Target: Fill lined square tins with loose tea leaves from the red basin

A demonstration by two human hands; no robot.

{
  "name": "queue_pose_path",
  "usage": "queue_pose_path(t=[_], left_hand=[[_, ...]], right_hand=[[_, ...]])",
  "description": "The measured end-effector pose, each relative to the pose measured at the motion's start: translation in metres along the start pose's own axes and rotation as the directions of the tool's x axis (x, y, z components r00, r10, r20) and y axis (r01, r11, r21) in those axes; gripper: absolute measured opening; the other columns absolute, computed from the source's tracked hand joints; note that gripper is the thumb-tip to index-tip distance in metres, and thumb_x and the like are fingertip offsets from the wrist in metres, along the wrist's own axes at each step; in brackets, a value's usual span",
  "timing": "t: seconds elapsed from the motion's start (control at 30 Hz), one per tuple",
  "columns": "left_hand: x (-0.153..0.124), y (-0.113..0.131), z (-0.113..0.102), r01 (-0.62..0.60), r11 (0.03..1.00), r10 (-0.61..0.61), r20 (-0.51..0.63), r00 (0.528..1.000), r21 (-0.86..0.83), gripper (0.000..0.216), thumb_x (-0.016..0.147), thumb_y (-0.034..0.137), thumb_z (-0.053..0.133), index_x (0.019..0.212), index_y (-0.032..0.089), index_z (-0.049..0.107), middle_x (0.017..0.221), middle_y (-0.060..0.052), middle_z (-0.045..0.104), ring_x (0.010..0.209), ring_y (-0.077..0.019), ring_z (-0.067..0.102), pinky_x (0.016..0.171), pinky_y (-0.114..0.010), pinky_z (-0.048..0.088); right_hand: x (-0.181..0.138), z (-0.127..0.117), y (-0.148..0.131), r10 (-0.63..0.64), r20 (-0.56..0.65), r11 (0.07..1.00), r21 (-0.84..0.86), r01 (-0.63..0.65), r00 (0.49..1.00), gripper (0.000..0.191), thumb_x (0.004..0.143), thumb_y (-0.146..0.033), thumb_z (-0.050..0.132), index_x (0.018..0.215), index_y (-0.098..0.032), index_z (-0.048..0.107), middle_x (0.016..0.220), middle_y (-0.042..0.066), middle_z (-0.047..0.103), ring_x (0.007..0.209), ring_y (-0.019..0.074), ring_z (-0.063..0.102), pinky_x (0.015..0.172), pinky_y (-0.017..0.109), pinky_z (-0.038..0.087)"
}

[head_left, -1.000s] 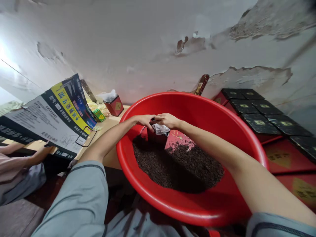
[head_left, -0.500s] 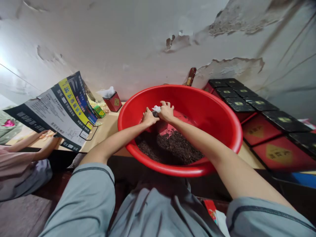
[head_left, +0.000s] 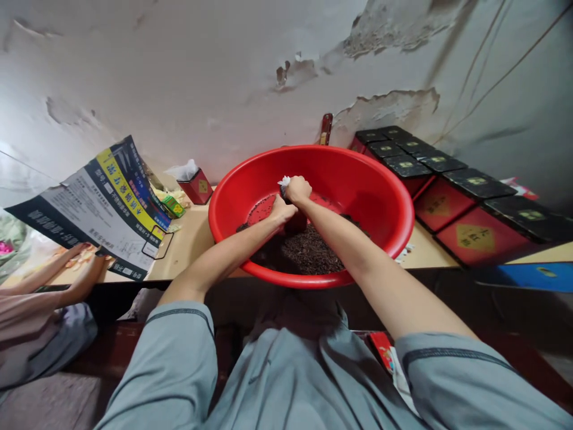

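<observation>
A large red plastic basin (head_left: 400, 209) holds dark, dry loose leaves (head_left: 308, 251) that look like tea. Inside it stands a small dark red tin (head_left: 296, 223), mostly hidden by my hands and forearms. My left hand (head_left: 283, 210) is closed around the near left side of the tin by its top. My right hand (head_left: 299, 189) is curled into a fist over the tin's mouth, gripping the white plastic bag (head_left: 284, 181) that pokes out beside the knuckles. The bag's lower part is out of sight.
Several red tins with black lids (head_left: 477, 236) stand in rows on the right. An open tin (head_left: 197, 186) with plastic in it and a green box (head_left: 172, 206) are on the left. A co-worker's hands (head_left: 96, 260) are near a large printed cardboard sheet (head_left: 98, 209).
My right hand has gone from spread fingers to a fist over the tin's mouth. The basin and surroundings sit slightly further left and higher as the view has shifted.
</observation>
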State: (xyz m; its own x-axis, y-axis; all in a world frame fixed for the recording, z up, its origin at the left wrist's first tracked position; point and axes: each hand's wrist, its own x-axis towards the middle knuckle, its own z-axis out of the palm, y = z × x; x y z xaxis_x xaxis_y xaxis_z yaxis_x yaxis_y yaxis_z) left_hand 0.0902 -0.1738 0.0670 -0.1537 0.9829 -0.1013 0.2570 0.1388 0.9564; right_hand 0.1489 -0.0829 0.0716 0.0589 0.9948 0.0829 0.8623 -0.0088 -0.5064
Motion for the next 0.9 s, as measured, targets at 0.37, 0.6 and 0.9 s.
queue_pose_path(t=[0.37,0.6,0.9], left_hand=[[0.069,0.0,-0.082,-0.123,0.883,0.061,0.15,0.987,0.452,0.145,0.052,0.015,0.096,0.167,0.008,0.009,0.171,-0.034,0.019,0.162,-0.0435,0.015,0.128,-0.054,0.025],[0.119,-0.01,-0.1,-0.444,0.81,0.218,0.506,0.835,0.383,0.144,0.057,0.024,0.094,0.17,0.01,0.007,0.166,-0.029,0.038,0.154,-0.0381,0.041,0.126,-0.048,0.034],[0.071,-0.006,-0.058,-0.095,0.746,0.091,0.04,0.995,0.659,0.135,0.071,0.036,0.094,0.168,0.002,0.006,0.162,-0.034,0.039,0.154,-0.0434,0.036,0.126,-0.052,0.03]], right_hand=[[0.044,-0.001,0.043,-0.706,0.163,0.706,0.083,0.704,0.689,0.049,0.085,-0.013,0.061,0.132,-0.018,0.074,0.137,0.01,0.072,0.124,0.0246,0.069,0.103,0.031,0.053],[0.081,0.008,0.039,-0.946,0.263,0.149,-0.161,0.976,0.188,0.048,0.098,-0.023,0.058,0.146,-0.021,0.064,0.131,0.016,0.068,0.094,0.0227,0.065,0.08,0.036,0.049],[0.045,0.006,0.025,-0.701,0.179,0.652,-0.232,0.722,0.691,0.043,0.108,-0.037,0.04,0.125,-0.021,0.076,0.111,0.014,0.069,0.083,0.0216,0.056,0.07,0.034,0.029]])
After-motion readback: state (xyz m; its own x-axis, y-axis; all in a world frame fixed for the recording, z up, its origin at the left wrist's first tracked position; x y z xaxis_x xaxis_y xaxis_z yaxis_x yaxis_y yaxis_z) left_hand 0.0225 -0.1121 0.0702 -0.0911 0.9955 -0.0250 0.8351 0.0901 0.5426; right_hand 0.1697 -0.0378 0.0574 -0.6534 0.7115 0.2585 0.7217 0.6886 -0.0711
